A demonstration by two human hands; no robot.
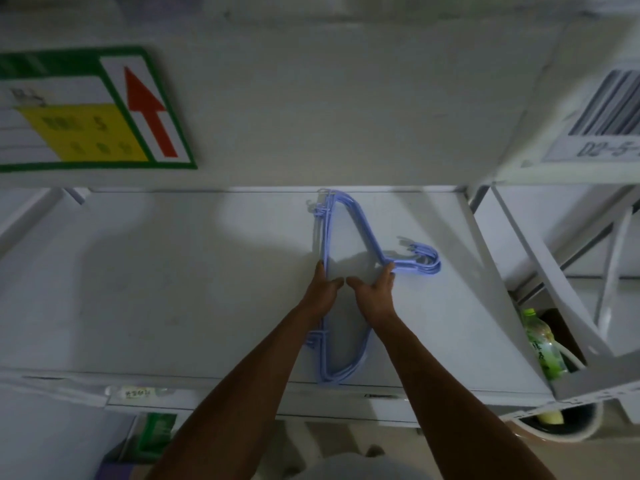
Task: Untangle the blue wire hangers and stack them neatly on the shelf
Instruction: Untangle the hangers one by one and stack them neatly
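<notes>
A stack of several blue wire hangers (360, 223) lies flat on the white shelf (173, 289), their hooks bunched to the right and one end reaching the shelf's front edge. My left hand (323, 287) rests on the stack's straight left side, fingers extended along the bars. On the sloped side near the hook necks lies my right hand (375, 292), fingertips pressing on the wires. Both thumbs point inward and nearly touch. My forearms hide part of the stack.
An upper shelf beam carries a green-framed label with a red arrow (104, 109) and a barcode tag (606, 112). A green bottle (542, 344) stands in the neighbouring bay at right. A round bin (554, 424) sits below.
</notes>
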